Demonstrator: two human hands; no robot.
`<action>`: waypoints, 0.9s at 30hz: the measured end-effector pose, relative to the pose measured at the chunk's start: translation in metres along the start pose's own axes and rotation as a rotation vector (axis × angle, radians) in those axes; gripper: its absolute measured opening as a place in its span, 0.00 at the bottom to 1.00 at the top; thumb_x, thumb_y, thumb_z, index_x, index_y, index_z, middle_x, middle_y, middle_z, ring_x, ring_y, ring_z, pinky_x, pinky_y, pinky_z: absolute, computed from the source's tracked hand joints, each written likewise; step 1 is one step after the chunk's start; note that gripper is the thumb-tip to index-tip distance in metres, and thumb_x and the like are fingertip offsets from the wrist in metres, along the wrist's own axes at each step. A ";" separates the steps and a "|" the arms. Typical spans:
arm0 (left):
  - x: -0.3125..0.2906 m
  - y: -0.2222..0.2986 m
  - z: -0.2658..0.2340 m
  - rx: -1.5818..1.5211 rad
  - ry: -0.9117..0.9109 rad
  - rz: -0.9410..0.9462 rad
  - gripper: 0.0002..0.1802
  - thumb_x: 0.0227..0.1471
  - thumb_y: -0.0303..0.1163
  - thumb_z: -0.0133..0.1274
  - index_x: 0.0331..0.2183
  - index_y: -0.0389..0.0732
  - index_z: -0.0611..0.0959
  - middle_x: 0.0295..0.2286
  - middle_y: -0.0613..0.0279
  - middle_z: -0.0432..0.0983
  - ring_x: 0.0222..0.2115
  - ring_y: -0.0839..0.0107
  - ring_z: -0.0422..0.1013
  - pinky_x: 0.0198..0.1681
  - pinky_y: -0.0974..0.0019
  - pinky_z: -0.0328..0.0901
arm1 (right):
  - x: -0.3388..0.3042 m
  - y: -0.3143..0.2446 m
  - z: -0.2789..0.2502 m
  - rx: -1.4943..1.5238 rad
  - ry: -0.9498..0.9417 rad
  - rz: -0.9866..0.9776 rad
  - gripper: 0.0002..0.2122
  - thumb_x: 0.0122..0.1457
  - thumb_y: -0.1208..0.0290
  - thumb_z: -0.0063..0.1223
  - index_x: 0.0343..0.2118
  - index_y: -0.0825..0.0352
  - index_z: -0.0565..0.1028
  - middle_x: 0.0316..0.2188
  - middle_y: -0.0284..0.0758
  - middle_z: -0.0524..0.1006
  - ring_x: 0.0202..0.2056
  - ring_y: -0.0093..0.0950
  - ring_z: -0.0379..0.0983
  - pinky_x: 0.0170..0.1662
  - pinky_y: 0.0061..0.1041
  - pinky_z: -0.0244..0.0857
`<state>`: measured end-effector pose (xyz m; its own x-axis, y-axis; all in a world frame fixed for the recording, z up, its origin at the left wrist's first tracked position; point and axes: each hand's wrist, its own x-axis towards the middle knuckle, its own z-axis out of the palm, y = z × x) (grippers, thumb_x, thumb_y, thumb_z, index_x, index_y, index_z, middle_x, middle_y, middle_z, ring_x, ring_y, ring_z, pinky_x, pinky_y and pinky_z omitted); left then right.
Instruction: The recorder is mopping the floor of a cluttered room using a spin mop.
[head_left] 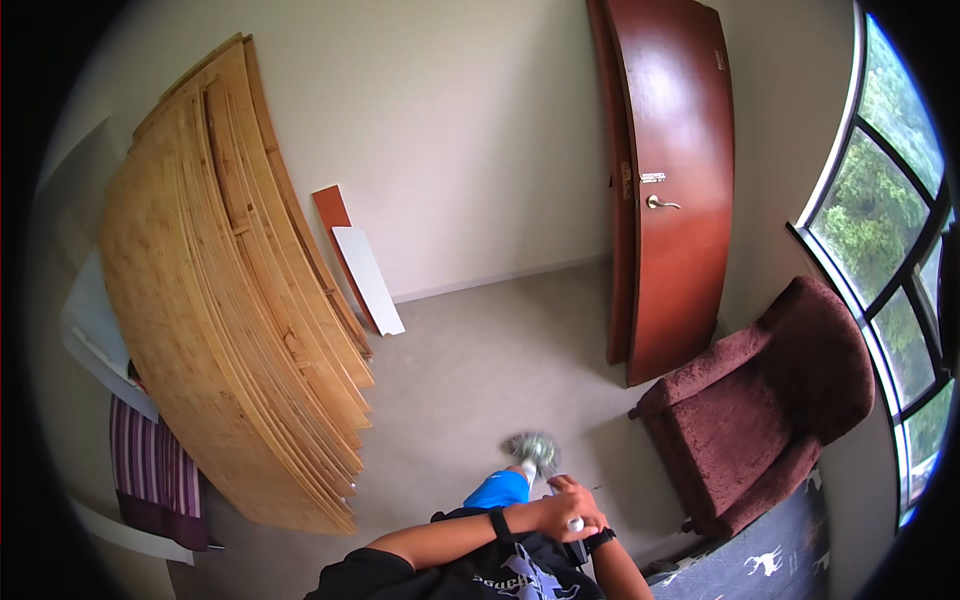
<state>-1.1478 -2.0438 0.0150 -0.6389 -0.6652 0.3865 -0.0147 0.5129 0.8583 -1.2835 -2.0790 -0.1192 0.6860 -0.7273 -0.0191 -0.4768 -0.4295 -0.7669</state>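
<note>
My left hand (549,514) and my right hand (591,519) meet in front of my body, at the bottom centre. Their fingers are curled and overlap, so the grip of each is partly hidden. A small white rounded end (575,524) shows between them; what it belongs to I cannot make out. Around my left wrist sits a black band (501,525), and a dark band (600,540) circles my right wrist. Just beyond the hands, a blue-clad leg (499,490) and a motion-blurred shoe (530,450) appear over the floor.
Large wooden boards (220,300) lean in a stack on the left, beside narrow red and white panels (366,280). Reddish-brown doors (680,200) lean against the far wall. A maroon armchair (740,430) stands right, under the window (870,220). Striped fabric (155,465) lies far left.
</note>
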 end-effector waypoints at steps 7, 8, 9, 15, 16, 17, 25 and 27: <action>0.075 -0.016 -0.047 0.023 -0.158 0.085 0.12 0.47 0.35 0.62 0.32 0.41 0.79 0.23 0.53 0.74 0.28 0.51 0.73 0.35 0.54 0.67 | 0.076 0.017 -0.072 -0.070 0.377 0.168 0.10 0.55 0.71 0.60 0.40 0.66 0.80 0.44 0.48 0.79 0.43 0.48 0.77 0.47 0.38 0.72; 0.088 -0.032 -0.061 0.006 -0.135 0.088 0.12 0.47 0.35 0.62 0.32 0.41 0.79 0.23 0.53 0.74 0.28 0.51 0.73 0.35 0.54 0.67 | 0.096 0.027 -0.080 -0.085 0.354 0.176 0.10 0.55 0.71 0.60 0.40 0.66 0.80 0.44 0.48 0.79 0.43 0.48 0.77 0.47 0.38 0.72; 0.099 -0.048 -0.078 0.013 -0.038 0.097 0.12 0.46 0.35 0.63 0.29 0.41 0.78 0.23 0.55 0.75 0.29 0.52 0.73 0.35 0.53 0.67 | 0.117 0.041 -0.083 -0.096 0.459 0.183 0.10 0.55 0.69 0.61 0.40 0.65 0.80 0.42 0.48 0.80 0.43 0.47 0.78 0.47 0.37 0.72; 0.111 -0.147 -0.157 -0.032 0.049 -0.132 0.14 0.45 0.34 0.62 0.21 0.41 0.72 0.22 0.59 0.73 0.27 0.54 0.71 0.34 0.57 0.65 | 0.233 0.079 -0.098 -0.202 0.252 0.242 0.13 0.57 0.59 0.60 0.41 0.61 0.78 0.34 0.42 0.81 0.35 0.46 0.78 0.36 0.41 0.73; 0.113 -0.158 -0.171 -0.074 0.038 -0.202 0.15 0.45 0.35 0.62 0.21 0.41 0.72 0.20 0.58 0.72 0.25 0.52 0.71 0.33 0.55 0.65 | 0.245 0.086 -0.101 -0.210 0.218 0.246 0.13 0.57 0.59 0.60 0.41 0.61 0.78 0.34 0.42 0.81 0.35 0.46 0.78 0.36 0.41 0.73; 0.115 -0.164 -0.182 -0.103 0.019 -0.204 0.15 0.45 0.35 0.62 0.21 0.41 0.73 0.19 0.58 0.73 0.25 0.52 0.72 0.32 0.54 0.65 | 0.256 0.094 -0.107 -0.238 0.085 0.239 0.14 0.57 0.57 0.60 0.41 0.60 0.78 0.34 0.41 0.81 0.35 0.46 0.78 0.36 0.41 0.73; 0.147 -0.181 -0.272 -0.117 0.288 -0.172 0.15 0.46 0.35 0.60 0.19 0.39 0.71 0.19 0.53 0.71 0.25 0.50 0.72 0.29 0.52 0.64 | 0.360 0.095 -0.159 -0.336 -0.279 0.072 0.17 0.57 0.54 0.59 0.41 0.63 0.76 0.34 0.44 0.80 0.35 0.47 0.78 0.36 0.42 0.72; 0.144 -0.181 -0.286 -0.103 0.416 -0.162 0.15 0.46 0.34 0.59 0.18 0.40 0.70 0.19 0.53 0.71 0.25 0.51 0.72 0.29 0.53 0.64 | 0.384 0.090 -0.167 -0.394 -0.419 -0.005 0.18 0.59 0.51 0.56 0.41 0.62 0.76 0.33 0.45 0.80 0.34 0.47 0.78 0.36 0.41 0.72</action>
<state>-1.0172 -2.3873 0.0121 -0.2710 -0.9046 0.3291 0.0008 0.3417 0.9398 -1.1546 -2.4855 -0.0883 0.8099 -0.4850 -0.3297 -0.5864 -0.6578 -0.4727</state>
